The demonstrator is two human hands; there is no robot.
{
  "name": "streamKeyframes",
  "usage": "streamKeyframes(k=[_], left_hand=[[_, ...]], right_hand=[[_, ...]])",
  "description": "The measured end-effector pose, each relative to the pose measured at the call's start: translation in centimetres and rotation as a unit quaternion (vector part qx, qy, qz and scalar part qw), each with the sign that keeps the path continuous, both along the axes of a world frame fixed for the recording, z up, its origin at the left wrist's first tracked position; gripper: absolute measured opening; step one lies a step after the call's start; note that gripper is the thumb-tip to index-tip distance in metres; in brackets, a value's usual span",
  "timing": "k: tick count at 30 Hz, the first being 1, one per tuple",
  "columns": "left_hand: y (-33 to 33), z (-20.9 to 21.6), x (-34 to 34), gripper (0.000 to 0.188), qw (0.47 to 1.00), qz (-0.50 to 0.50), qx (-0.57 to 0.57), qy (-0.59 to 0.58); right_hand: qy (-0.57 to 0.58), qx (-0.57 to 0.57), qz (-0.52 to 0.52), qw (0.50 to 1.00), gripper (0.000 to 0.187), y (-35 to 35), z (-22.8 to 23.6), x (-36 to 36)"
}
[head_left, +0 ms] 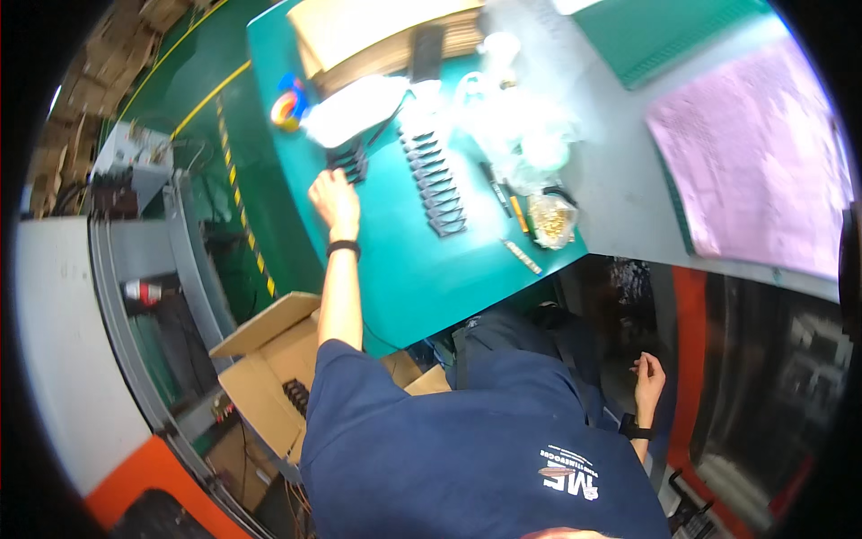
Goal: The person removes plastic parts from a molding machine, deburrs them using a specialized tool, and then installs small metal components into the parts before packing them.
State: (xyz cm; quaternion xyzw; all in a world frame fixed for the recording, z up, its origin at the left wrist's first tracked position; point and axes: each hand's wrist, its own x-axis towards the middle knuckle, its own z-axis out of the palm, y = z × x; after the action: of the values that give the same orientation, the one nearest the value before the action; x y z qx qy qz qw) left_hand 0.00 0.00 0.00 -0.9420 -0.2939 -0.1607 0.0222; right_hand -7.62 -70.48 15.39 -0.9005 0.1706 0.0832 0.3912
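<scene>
My left hand [334, 198] reaches out over the green table, its fingers closed at the near edge of a small group of black ribbed parts [352, 163]. The fingertips partly hide where they grip. Right of it, a long row of similar black pieces [435, 184] runs toward me across the tabletop. My right hand [648, 384] hangs low at my right side, away from the table. Its fingers are loosely bent and apart, and nothing shows in them.
The green table [404, 296] holds a tape roll [287, 110], a white bag [355, 112], cardboard [386, 40], clear plastic bags [534, 135], pens [518, 216] and a bag of brass-coloured pieces [552, 222]. An open carton [260, 395] with black parts stands at lower left. Orange-edged machinery [690, 359] is at right.
</scene>
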Motion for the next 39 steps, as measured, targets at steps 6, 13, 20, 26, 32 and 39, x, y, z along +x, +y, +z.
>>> streamKeyframes(k=[6,13,20,26,32,39], left_hand=[[-1.6,1.9,1.9,0.017,0.998,-0.005,-0.035,-0.056],[-1.1,1.1,2.7,0.048,0.992,0.092,-0.087,0.029],[-4.9,6.3,3.7,0.046,0.985,0.037,-0.168,-0.015],[-21.2,18.5,3.4,0.031,0.866,-0.166,-0.460,-0.106],[-43.6,31.0,2.2,0.028,0.566,-0.656,-0.494,-0.076],[-60.5,35.1,-2.6,0.041,0.407,-0.770,-0.484,-0.083]], right_hand=[[-0.128,0.039,-0.161,0.978,0.016,-8.2,0.9,-6.6],[-0.419,-0.492,-0.456,0.612,0.022,-19.6,7.4,-16.9],[0.041,-0.607,-0.505,0.612,0.036,-38.7,9.9,-27.0],[-0.306,-0.234,-0.548,0.743,0.040,-28.3,7.3,-15.9],[-0.426,0.021,-0.517,0.742,0.046,-14.0,12.1,-11.0],[-0.312,-0.196,-0.170,0.914,0.043,-12.7,15.1,-9.8]])
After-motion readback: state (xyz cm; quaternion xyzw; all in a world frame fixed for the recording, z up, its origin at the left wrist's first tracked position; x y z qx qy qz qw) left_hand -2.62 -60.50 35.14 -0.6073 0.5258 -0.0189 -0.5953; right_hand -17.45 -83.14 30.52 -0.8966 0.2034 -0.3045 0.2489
